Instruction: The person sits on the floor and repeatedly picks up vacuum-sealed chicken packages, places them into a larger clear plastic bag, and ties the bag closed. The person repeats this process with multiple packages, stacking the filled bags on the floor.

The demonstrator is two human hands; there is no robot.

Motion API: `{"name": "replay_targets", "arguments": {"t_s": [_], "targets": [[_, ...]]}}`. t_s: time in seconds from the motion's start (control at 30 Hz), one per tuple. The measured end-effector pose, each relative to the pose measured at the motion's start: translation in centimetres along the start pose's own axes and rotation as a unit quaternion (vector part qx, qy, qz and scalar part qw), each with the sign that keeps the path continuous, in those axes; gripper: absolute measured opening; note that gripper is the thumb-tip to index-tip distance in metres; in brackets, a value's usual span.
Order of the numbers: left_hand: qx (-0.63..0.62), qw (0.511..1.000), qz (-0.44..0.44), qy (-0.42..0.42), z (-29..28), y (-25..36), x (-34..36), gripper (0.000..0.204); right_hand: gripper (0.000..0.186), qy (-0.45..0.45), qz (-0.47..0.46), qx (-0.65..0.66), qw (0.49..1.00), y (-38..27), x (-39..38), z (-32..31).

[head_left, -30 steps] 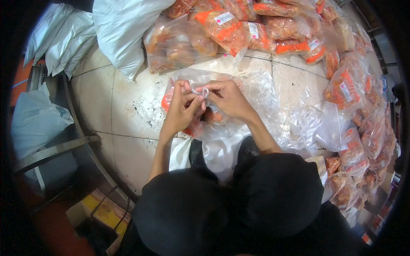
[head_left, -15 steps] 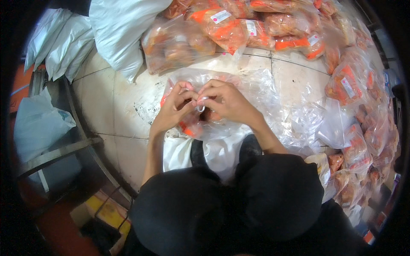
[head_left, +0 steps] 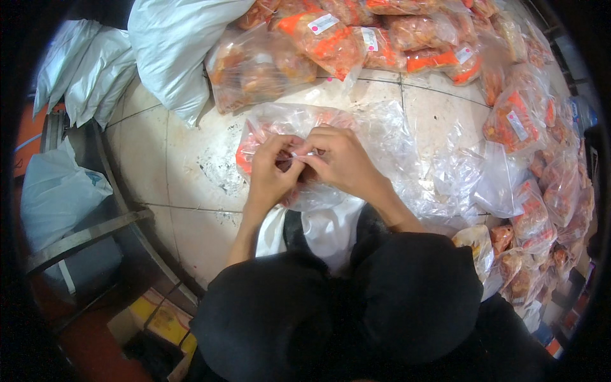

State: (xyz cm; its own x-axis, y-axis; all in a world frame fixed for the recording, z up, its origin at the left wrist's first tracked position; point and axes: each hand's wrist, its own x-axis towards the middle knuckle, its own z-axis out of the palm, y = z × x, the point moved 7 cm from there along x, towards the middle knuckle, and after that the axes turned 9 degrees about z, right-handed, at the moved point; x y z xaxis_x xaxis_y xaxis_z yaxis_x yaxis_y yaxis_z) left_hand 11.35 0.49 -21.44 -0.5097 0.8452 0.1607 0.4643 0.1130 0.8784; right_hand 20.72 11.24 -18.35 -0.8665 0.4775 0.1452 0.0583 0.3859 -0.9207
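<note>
A clear plastic bag (head_left: 289, 112) with orange-red printing and reddish contents lies on the tiles in front of my knees. Over its middle my left hand (head_left: 277, 167) and my right hand (head_left: 347, 160) meet, fingertips almost touching. Both are closed in a pinch. Between them is a thin whitish twist of plastic (head_left: 307, 154), which looks like the bag's gathered neck. My fingers hide most of it, so I cannot tell whether it is knotted. A white cloth or sack (head_left: 331, 228) shows between my feet, just below the bag.
Filled clear bags (head_left: 331, 44) with orange printing are piled along the back and down the right side. Loose clear plastic bags (head_left: 455, 175) spread to my right. White sacks (head_left: 168, 60) stand back left. A dark metal frame (head_left: 105, 223) and an open carton (head_left: 153, 312) are at left.
My hands have drawn slightly closer to me, and my left hand has turned, its fingers curling in. The white loop that hung below the fingertips no longer shows.
</note>
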Motion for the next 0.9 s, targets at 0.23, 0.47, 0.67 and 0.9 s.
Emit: {"name": "replay_targets", "arguments": {"t_s": [0.23, 0.47, 0.67, 0.9], "targets": [[0.106, 0.991, 0.071, -0.035, -0.4, 1.7, 0.6, 0.022, 0.012, -0.021, -0.047, 0.0, 0.999, -0.1, -1.7, -0.4], [0.035, 0.998, 0.03, -0.031, -0.6, 1.7, 0.5, 0.019, 0.013, 0.033, 0.006, 0.03, 0.999, -0.2, -2.1, -0.5], [0.033, 0.996, 0.012, -0.083, -1.8, 2.4, 0.2, 0.015, 0.013, 0.047, -0.072, -0.022, 0.996, -0.8, -1.9, 0.4], [-0.09, 0.983, -0.022, -0.158, -2.6, 1.9, 0.8, 0.013, 0.013, 0.072, -0.047, 0.013, 0.996, -0.3, -2.0, 0.0]]}}
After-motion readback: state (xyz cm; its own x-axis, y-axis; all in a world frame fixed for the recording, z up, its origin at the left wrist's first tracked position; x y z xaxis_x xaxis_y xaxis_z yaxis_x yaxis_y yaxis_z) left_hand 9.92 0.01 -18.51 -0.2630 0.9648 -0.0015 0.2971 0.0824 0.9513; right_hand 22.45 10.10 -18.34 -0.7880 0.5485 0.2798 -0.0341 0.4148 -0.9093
